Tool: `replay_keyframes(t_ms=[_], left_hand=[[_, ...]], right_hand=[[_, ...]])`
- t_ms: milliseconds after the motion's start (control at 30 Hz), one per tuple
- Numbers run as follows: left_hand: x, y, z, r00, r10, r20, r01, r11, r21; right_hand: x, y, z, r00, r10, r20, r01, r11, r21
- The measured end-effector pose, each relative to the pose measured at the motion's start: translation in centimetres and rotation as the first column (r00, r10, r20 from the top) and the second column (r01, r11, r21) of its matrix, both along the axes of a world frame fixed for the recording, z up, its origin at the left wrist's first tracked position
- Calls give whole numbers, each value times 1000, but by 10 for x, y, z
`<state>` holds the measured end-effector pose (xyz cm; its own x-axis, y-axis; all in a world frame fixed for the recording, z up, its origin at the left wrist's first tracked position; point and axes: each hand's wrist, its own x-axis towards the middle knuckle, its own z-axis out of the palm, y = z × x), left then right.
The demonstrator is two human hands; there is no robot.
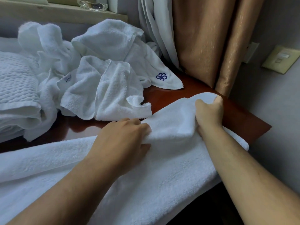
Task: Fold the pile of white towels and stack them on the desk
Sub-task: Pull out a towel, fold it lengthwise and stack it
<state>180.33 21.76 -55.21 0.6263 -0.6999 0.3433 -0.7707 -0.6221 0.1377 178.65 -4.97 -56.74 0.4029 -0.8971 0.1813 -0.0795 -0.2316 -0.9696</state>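
Gripping: both hands hold one large white towel (162, 168); the right hand (209, 111) is fisted round a raised fold of it near the right edge of the desk (235, 114), and the left hand (123, 137) pinches the same fold just beside it
Towel in hand: one, spread along the desk's near edge and hanging over it
Unfolded heap (105, 82): crumpled white towels toward the far edge, overlapping, so the exact number cannot be told; one shows a blue emblem (161, 76) on a corner
Left edge: one quilted white cloth (16, 88), folded, touching the heap
Around: two tan curtain panels (203, 38) and one white sheer curtain (155, 30) hang at the far right corner; one switch plate (282, 59) sits on the wall
In the way: a corner of the heap lies just beside the held fold
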Motion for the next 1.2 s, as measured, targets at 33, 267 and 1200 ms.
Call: replay_keyframes(t_ms=[33, 267, 1200], left_hand=[[1, -1, -2, 1000, -5, -7, 5, 1000, 14], [-4, -8, -11, 999, 14, 45, -17, 998, 58], [-27, -12, 1, 998, -54, 16, 51, 987, 152]], right_hand=[[-1, -3, 4, 992, 79, -96, -80, 997, 1], [-34, -23, 8, 907, 178, -383, -260, 950, -174], [-50, -9, 1, 954, -200, -223, 6, 757, -654]])
